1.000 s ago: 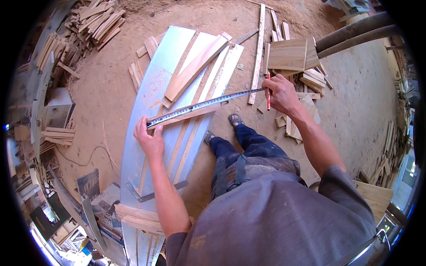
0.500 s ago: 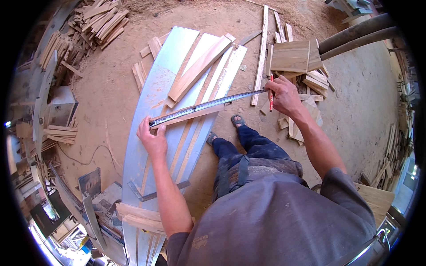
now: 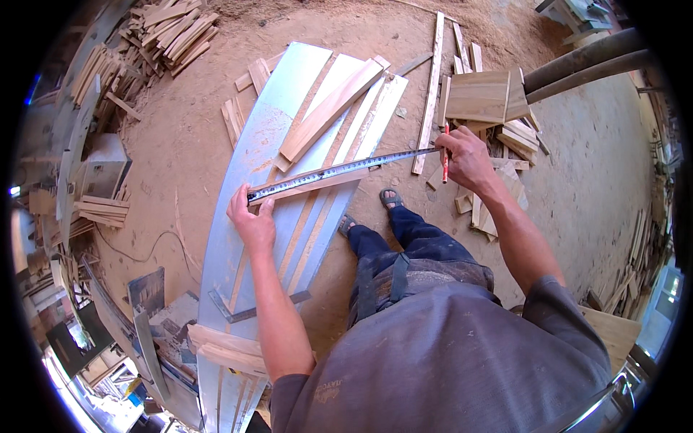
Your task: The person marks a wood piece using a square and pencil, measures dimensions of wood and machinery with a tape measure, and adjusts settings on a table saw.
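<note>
A tape measure (image 3: 346, 168) is stretched out between my hands, its pale blade rising to the right. Its left end is pinched by my left hand (image 3: 254, 222) against the end of a narrow wooden strip (image 3: 310, 189) lying under the blade. My right hand (image 3: 468, 160), out past the right edge of the metal-topped bench (image 3: 271, 123), grips the blade's other end. A red pencil (image 3: 445, 167) sticks up and down from the same right fingers. Whether a tape case sits in that palm is hidden. Just beyond the strip, a thicker wooden board (image 3: 332, 112) lies slanted on the bench.
Short boards (image 3: 227, 345) lie across the bench's near end, by a dark metal bar (image 3: 263, 309). Wood offcuts and a wooden panel (image 3: 476, 97) are piled on the right. More wood scraps (image 3: 173, 32) are heaped far left. A cable (image 3: 148, 254) runs along the floor.
The whole view has shifted slightly, moving things a little to the right. Both hands keep their hold on the tape measure, with no clear movement along the strip.
</note>
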A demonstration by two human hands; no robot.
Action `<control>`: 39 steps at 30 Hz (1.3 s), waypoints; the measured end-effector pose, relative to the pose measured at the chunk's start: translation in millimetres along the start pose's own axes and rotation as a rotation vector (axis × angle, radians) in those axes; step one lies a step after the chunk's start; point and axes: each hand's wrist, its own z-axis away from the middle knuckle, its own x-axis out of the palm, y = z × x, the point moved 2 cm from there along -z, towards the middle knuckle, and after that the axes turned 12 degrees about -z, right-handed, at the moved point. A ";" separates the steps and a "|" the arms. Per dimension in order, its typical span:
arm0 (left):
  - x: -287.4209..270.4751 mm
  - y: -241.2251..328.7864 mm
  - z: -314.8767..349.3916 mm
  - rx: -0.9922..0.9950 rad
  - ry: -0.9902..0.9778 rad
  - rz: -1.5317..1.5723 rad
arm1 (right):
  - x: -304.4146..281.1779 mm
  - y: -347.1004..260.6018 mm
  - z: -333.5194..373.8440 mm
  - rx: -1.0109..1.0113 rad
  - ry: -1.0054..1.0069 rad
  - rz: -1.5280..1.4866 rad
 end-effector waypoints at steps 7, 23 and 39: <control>1.4 -0.6 0.2 0.004 0.016 0.024 | -2.5 -0.7 -0.8 0.006 -0.019 -0.002; 2.1 2.4 9.4 -0.015 0.013 -0.015 | -4.5 13.6 -8.7 -0.048 -0.014 -0.007; 7.1 3.6 14.5 -0.047 0.056 0.030 | -6.3 16.7 -16.7 -0.072 -0.062 -0.023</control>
